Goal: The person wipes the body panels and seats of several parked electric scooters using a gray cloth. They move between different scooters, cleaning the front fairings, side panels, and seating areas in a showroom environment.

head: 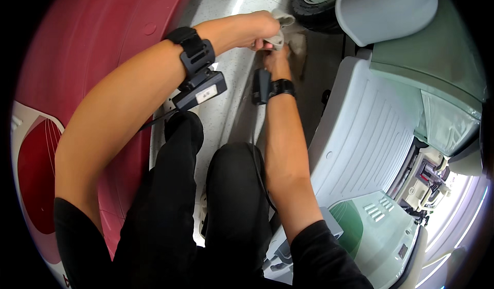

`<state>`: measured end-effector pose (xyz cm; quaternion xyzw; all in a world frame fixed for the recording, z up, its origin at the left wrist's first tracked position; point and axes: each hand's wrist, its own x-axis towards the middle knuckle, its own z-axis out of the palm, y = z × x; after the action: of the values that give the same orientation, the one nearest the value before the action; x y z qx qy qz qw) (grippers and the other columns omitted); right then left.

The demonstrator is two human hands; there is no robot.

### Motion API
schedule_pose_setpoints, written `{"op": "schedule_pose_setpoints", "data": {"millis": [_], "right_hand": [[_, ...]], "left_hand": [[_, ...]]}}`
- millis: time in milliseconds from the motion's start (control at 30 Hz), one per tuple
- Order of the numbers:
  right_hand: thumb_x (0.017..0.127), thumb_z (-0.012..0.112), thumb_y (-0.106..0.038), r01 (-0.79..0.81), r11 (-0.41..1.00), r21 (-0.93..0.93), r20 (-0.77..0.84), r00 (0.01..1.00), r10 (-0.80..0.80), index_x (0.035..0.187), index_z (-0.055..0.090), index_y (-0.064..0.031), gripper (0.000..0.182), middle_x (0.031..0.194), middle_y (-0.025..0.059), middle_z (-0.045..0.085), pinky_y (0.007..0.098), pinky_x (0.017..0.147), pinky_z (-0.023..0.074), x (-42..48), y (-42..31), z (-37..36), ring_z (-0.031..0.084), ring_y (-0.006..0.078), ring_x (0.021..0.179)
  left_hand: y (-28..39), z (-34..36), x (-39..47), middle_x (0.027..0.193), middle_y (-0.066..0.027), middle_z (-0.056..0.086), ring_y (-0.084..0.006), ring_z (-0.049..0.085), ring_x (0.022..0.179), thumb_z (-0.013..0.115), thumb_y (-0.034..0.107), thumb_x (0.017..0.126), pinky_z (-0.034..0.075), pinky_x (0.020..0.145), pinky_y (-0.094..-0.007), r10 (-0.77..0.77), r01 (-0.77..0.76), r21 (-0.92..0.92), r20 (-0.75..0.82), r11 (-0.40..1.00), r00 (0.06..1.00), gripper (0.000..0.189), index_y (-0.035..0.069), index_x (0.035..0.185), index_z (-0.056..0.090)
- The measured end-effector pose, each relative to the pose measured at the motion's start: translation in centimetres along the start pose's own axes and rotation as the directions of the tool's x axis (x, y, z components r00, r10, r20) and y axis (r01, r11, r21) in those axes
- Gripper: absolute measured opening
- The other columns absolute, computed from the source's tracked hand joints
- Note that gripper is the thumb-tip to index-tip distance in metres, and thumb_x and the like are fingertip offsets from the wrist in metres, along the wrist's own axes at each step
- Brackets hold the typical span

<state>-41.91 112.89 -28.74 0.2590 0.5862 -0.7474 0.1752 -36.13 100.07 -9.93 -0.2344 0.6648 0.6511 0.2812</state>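
Note:
A crumpled light grey-beige cloth is gripped in my left hand, at the top middle beside a black tyre. Just below and touching the cloth's area is my right hand, its fingers partly hidden behind the left hand and cloth, so its hold cannot be told. More beige fabric hangs blurred to the right of it. Both wrists wear black straps with small black devices.
A pale green and grey scooter fills the right, its front wheel at the top. A red vehicle body stands close on the left. Between them lies a speckled light floor. A black cable runs along my right forearm.

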Motion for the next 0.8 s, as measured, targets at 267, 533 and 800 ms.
{"op": "schedule_pose_setpoints", "data": {"millis": [267, 533, 800], "right_hand": [[0.097, 0.033, -0.028, -0.077, 0.986, 0.148, 0.285, 0.958, 0.032, 0.123, 0.054, -0.0045, 0.041, 0.121, 0.0129, 0.059, 0.0432, 0.097, 0.0473, 2.2, -6.1, 0.9, 0.058, 0.0299, 0.110], [0.088, 0.059, -0.008, 0.237, 0.958, 0.160, 0.488, 0.825, -0.286, 0.091, 0.059, -0.0038, 0.005, 0.078, 0.0009, 0.061, 0.0254, 0.053, 0.0460, -1.7, -7.6, -1.0, 0.055, 0.0093, 0.059], [0.095, 0.039, -0.015, 0.402, 0.859, 0.318, 0.030, 0.901, -0.433, 0.106, 0.047, -0.0059, 0.016, 0.092, 0.0079, 0.058, 0.0324, 0.055, 0.0508, -11.9, -12.1, 3.8, 0.058, 0.0186, 0.069]], "left_hand": [[0.1, 0.7, 1.7, 0.076, -0.0066, 0.056, -0.0114, 0.048, 0.054, 0.039, 0.009, 0.089, 0.027, 0.039, -0.0258, 0.128, -0.128, 0.005, -0.053, 0.992, 0.990, 0.029, -0.002, 0.108, 0.058], [1.0, 1.4, 0.3, 0.082, -0.0045, 0.058, -0.0077, 0.047, 0.057, 0.046, 0.015, 0.092, 0.030, 0.044, -0.0235, 0.254, -0.255, 0.002, 0.050, 0.967, 0.966, 0.039, 0.004, 0.130, 0.052], [1.3, 1.0, 1.3, 0.072, -0.0018, 0.062, -0.0091, 0.049, 0.050, 0.045, 0.017, 0.090, 0.035, 0.043, -0.0264, 0.423, -0.419, -0.185, -0.019, 0.889, 0.906, 0.027, 0.009, 0.106, 0.065]]}}
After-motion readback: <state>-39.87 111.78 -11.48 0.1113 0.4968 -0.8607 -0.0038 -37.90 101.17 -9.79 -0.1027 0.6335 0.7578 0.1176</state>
